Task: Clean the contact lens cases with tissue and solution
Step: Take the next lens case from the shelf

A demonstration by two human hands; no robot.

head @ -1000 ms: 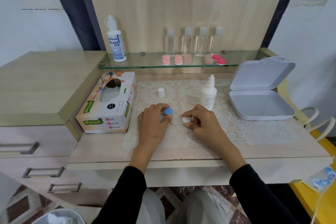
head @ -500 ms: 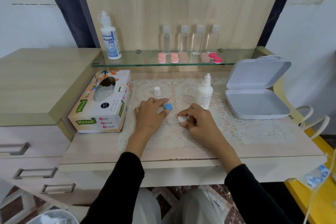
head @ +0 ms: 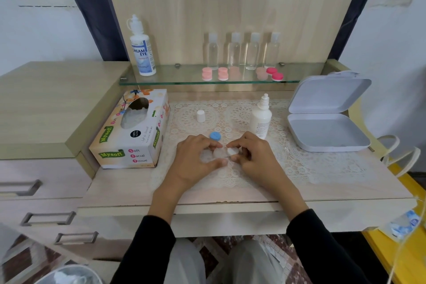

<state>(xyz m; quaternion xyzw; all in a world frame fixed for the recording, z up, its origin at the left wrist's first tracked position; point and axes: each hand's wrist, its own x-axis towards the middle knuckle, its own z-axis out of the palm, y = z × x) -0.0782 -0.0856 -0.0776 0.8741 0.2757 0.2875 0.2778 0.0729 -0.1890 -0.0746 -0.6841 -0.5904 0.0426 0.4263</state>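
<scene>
A clear contact lens case lies on the lace mat between my hands. My left hand pinches its left end between thumb and forefinger. My right hand has its fingertips closed on the white cap at the case's right end. The blue cap lies loose on the mat just behind my fingers. A small white solution bottle stands uncapped behind my right hand, its cap standing apart to the left. The tissue box sits to the left of my left hand.
An open white hinged box rests at the right. The glass shelf behind carries a Dream Eye bottle, several clear bottles and pink lens cases. A bin is below left.
The blue cap that my left fingers held now lies on the mat, and my left hand has come back onto the case. My right hand stays on the white cap.
</scene>
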